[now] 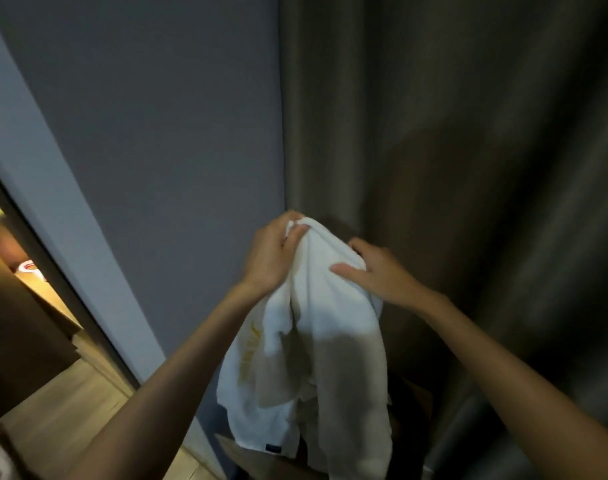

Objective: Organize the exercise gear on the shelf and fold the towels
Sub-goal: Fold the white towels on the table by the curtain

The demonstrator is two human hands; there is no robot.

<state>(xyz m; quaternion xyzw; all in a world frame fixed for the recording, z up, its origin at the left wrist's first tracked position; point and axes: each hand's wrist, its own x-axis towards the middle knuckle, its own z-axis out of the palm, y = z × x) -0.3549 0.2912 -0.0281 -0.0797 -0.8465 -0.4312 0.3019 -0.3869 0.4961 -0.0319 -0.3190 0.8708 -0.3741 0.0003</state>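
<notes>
**White towel (316, 341) held aloft**

Before the grey wall (157, 133), the left hand (273, 252) pinched the white towel's top corner; it hung in mid-air. The right hand (377, 273) gripped its upper fold, thumb in front, beside the dark curtain (469, 150).

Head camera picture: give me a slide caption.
The left hand and right hand grip a hanging white towel before a dark curtain.
</notes>
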